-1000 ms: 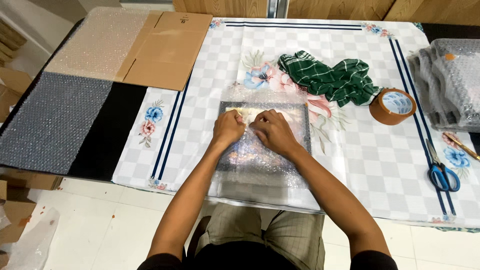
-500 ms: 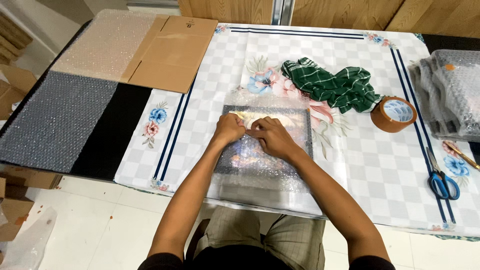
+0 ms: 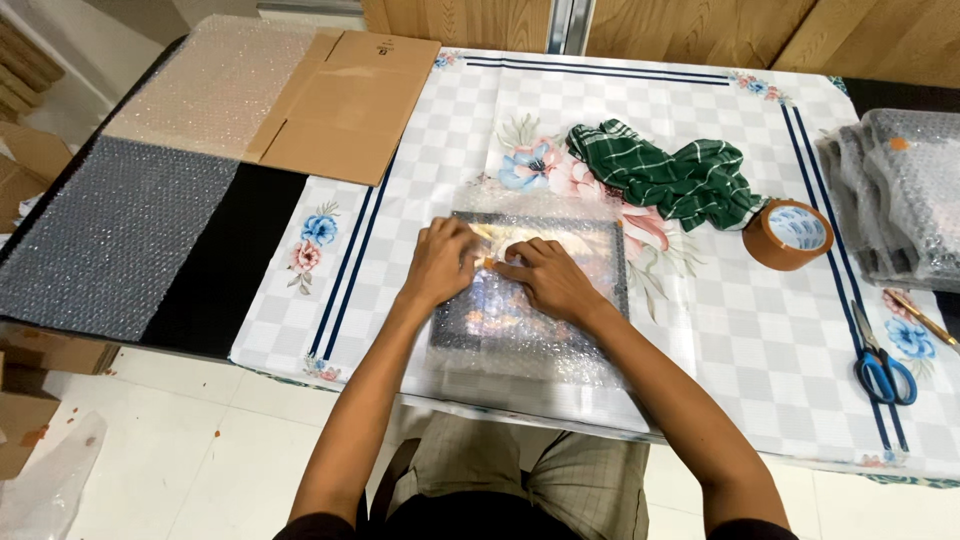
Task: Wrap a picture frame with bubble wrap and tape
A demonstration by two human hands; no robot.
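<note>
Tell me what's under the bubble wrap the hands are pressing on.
Under the bubble wrap lies a flat dark-edged frame with a colourful picture. Both hands cover its upper middle, so that part stays hidden.

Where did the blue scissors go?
The blue-handled scissors lie near the table's right edge in the head view, below the stack of bubble wrap and right of the brown tape roll.

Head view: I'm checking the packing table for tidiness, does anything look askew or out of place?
Only small things: the green checked cloth lies crumpled beside the tape roll, and the flattened cardboard overlaps the tablecloth's corner. Both hands press flat on the bubble-wrapped frame.
</note>
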